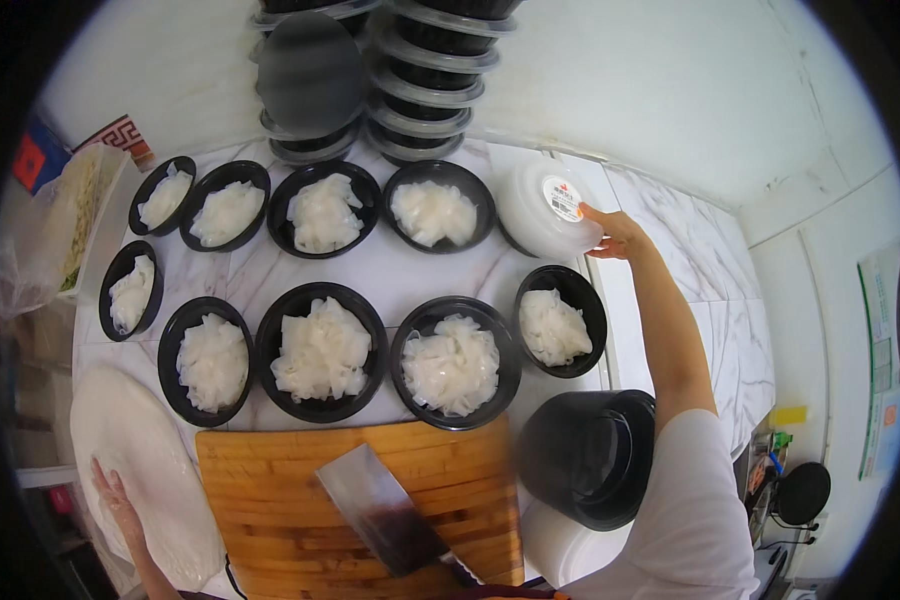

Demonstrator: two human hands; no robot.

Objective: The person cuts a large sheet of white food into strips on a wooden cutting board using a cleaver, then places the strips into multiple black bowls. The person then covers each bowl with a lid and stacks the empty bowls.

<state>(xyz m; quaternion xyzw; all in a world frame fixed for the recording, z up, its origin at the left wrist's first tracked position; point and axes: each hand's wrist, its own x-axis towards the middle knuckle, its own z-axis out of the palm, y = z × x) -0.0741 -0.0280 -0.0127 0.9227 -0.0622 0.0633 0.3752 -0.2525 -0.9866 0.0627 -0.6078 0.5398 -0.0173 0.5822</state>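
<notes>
My right hand (616,231) grips the near right edge of a translucent white plastic lid (521,214), thumb on top and fingertips at the rim. The lid bears a round printed label, and a black rim shows beneath its left side. My left hand (112,491) lies, fingers slightly apart, on a large pile of smooth white sheets (150,517), perhaps rice noodle sheets. Several black plastic bowls (260,330) in two rows hold heaps of wide white noodles (322,349). A cleaver (382,510) rests on the wooden cutting board (270,487), its handle towards me.
Stacked empty black bowls (555,457) stand right of the board, beside white lids (562,551). Lidded black bowls (427,82) form tall stacks against the wall; a blurred patch hides part. At the left is a plastic-covered tub (94,217). A black pan (804,493) is far right.
</notes>
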